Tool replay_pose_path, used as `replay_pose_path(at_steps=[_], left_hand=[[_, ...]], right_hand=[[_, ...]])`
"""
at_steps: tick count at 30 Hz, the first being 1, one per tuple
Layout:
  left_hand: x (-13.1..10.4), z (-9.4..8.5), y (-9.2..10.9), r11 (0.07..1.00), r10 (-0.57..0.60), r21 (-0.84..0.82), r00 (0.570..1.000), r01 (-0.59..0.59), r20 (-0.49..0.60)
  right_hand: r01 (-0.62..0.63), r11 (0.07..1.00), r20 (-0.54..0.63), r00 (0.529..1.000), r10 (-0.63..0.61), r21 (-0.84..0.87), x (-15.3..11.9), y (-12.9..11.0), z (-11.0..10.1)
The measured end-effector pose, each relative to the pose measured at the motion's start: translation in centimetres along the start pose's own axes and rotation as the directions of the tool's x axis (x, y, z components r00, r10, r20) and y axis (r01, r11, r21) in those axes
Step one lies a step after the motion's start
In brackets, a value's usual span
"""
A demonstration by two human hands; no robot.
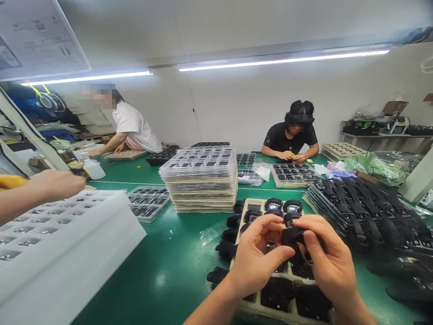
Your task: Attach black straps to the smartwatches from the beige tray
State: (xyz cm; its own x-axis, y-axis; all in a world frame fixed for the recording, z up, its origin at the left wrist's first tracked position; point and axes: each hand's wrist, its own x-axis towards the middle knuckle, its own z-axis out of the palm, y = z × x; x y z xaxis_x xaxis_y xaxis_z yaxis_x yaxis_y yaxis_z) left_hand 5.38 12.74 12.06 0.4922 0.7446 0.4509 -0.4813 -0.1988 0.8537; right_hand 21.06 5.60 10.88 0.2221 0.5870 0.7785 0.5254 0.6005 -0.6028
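Note:
Both hands meet over a beige compartment tray (260, 311) that holds several black watches with straps. Between my left hand (253, 257) and my right hand (329, 257) is a black watch strap (292, 235), pinched by the thumb and fingers of each. Fingers cover part of the piece, so its far end is hidden. Round watches (274, 205) with curled straps sit in the tray's back rows, just beyond my fingertips. Along the tray's left edge, black straps (225, 249) stick out over the green table (162, 271).
Tall stack of clear trays (199, 180) at centre. White foam tray (101, 253) at left, with another person's hand (57, 185) above it. Stacked trays of black straps (365, 207) at right. Two people work across the table, one in white (135, 126), one in black (284, 137).

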Motion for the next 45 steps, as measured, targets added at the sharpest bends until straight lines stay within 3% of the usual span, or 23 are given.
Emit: replay_pose_path(at_steps=[6,10,16,20,25,30,35,41,45], left_hand=[[-0.1,-0.3,-0.4,0.978,0.119,0.181,0.992,-0.108,-0.051],[-0.3,-0.3,-0.5,0.974,0.148,0.179,0.987,-0.135,-0.062],[-0.2,-0.2,-0.3,0.968,0.165,0.206,0.983,-0.146,-0.076],[0.0,-0.1,-0.3,0.96,0.141,0.256,0.984,-0.11,-0.106],[0.2,0.2,-0.4,0.994,0.06,0.096,0.987,-0.046,-0.147],[0.1,0.0,-0.2,0.984,0.14,0.13,0.983,-0.124,-0.119],[0.1,-0.2,0.1,0.957,0.192,0.234,0.978,-0.168,-0.08],[0.1,-0.2,-0.1,0.954,0.165,0.263,0.984,-0.143,-0.066],[0.1,0.1,0.0,0.978,0.094,0.197,0.99,-0.072,-0.105]], right_hand=[[0.071,0.997,0.107,0.992,-0.072,0.014,0.3,-0.9,-1.0],[0.11,0.989,0.091,0.991,-0.101,-0.096,0.5,-1.3,-1.1],[0.12,0.987,0.11,0.988,-0.108,-0.107,0.6,-1.4,-0.8],[0.096,0.984,0.022,0.995,-0.093,-0.152,0.6,-1.2,-0.3],[0.029,0.999,-0.088,0.996,-0.032,-0.037,0.3,-0.9,-0.4],[0.016,0.999,-0.014,1.0,-0.017,-0.044,0.4,-1.0,-0.5],[0.017,1.0,-0.069,0.998,-0.015,0.021,0.4,-1.0,0.0],[-0.016,1.0,-0.021,1.0,0.015,-0.015,0.4,-0.8,-0.3],[-0.031,0.998,-0.123,0.992,0.037,0.052,0.5,-0.7,-0.2]])
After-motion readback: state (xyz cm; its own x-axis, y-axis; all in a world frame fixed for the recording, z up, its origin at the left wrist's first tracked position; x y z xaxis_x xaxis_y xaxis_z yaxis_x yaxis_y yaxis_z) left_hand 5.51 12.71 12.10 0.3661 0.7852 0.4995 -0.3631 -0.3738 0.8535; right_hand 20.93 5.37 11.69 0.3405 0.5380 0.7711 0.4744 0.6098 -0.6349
